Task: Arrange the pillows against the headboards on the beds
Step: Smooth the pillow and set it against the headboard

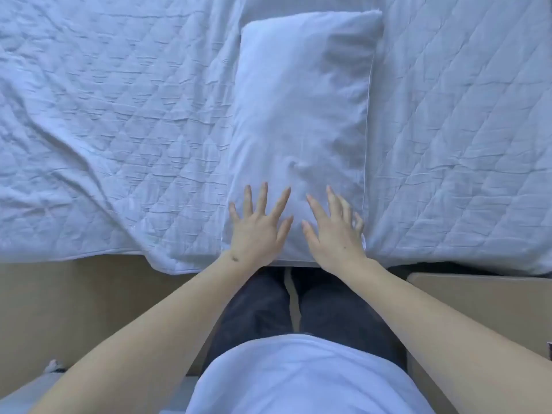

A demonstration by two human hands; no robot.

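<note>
No readable text or labels anywhere.

1. Location type: bedroom, in a home or a lodging; which of the two cannot be determined.
2. Evidence, bedding: a white quilted cover [113,115] with diamond stitching spans the upper view, creased and spread flat.
3. Evidence, pillow: a white pillow [301,121] lies lengthwise on the quilted surface.
4. Evidence, furniture: tan panels [74,318] border the near edge of the bedding, consistent with a bed frame.
</note>
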